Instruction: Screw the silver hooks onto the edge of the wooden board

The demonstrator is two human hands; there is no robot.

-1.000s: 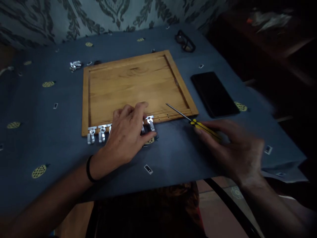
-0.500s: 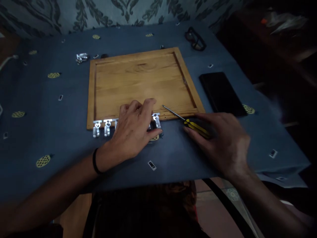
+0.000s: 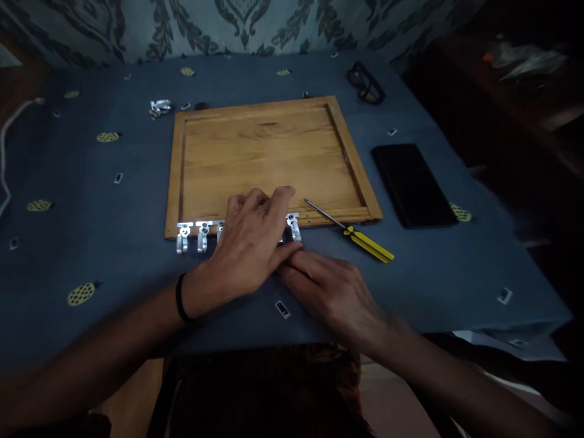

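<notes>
A wooden board point(image 3: 269, 152) lies on a blue cloth point(image 3: 114, 243). A row of silver metal hooks point(image 3: 191, 234) sits along its near edge. My left hand point(image 3: 250, 240) lies over the middle of that row, fingers spread flat onto the board, covering several hooks. My right hand point(image 3: 331, 289) rests flat on the cloth just below, its fingertips tucked under my left thumb beside the rightmost hook point(image 3: 293, 226). A yellow-and-black screwdriver point(image 3: 369, 244) lies loose on the cloth to the right, its tip on the board's edge. Neither hand holds it.
A black phone point(image 3: 413, 185) lies right of the board. Dark glasses point(image 3: 365, 82) sit at the far right corner. A small metal part point(image 3: 159, 108) lies beyond the board's left corner. A white cable point(image 3: 5, 164) runs at the far left. The table's edge is close on the right.
My right hand has let go of the screwdriver, which now lies on the cloth. That hand moved left to beside my left hand. My left hand stayed on the hooks.
</notes>
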